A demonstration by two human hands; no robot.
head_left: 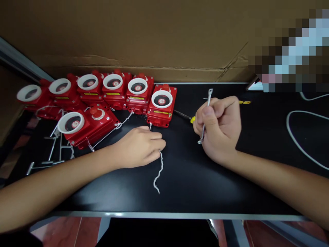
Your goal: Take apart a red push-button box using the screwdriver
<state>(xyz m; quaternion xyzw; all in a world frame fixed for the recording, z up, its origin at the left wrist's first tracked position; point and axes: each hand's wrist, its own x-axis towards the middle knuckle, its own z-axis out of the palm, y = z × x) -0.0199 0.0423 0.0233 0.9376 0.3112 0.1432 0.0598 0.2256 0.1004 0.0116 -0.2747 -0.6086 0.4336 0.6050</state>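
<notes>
Fingers of the left hand [140, 145], at eight o'clock from the middle of the view, are curled closed on a white twisted cord [161, 166], though the fingertips themselves are hidden. Its upper end meets the underside of a red unit [159, 118] at twelve o'clock, and its loose tail drops wavily toward six on the black tabletop [185, 192]. Over at three o'clock the right hand [218, 128] is clenched around a slim metal rod [203, 132], thumb pressed across it, the rod tilted just past twelve with a flattened end up. A thin shaft with a yellow collar [192, 119] emerges beside that fist, pointing toward ten; whether the fist grips it as well I cannot tell. Five more red units [140, 97] line up from twelve round to ten, each with a white-rimmed round front, while another red unit [99, 128] lies tilted at nine. Metal T-shaped pieces [30, 168] lie at eight, partly behind the left forearm, and a white cable [289, 137] curves at three.
</notes>
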